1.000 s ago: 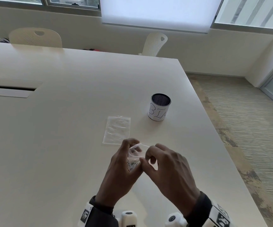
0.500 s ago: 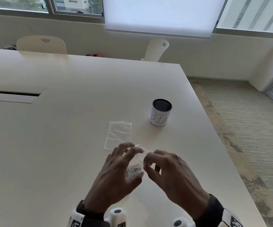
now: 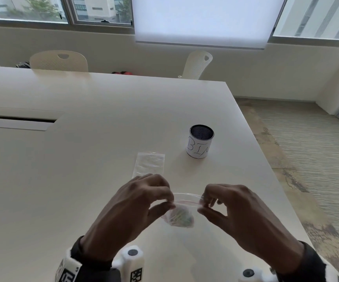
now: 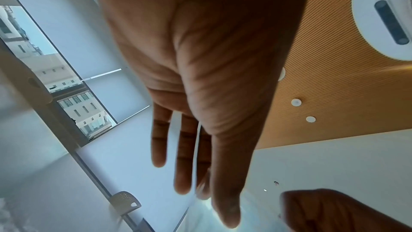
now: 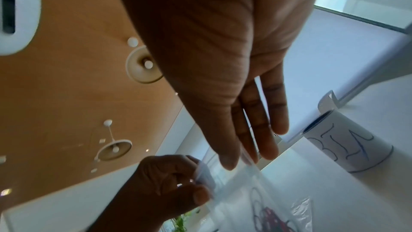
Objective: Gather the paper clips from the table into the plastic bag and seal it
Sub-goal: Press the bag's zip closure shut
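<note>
Bag [image 3: 181, 215] with paper clips [image 3: 180, 218] above surface [image 3: 83, 159] | left hand [image 3: 138, 202] pinching one top corner | right hand [image 3: 233, 208] pinching other corner

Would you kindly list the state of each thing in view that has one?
plastic bag: held above the table, paper clips inside, mouth partly open.
left hand: pinching the bag's left top corner.
right hand: pinching the right top corner.
second bag: flat on table.
cup: upright.
</note>
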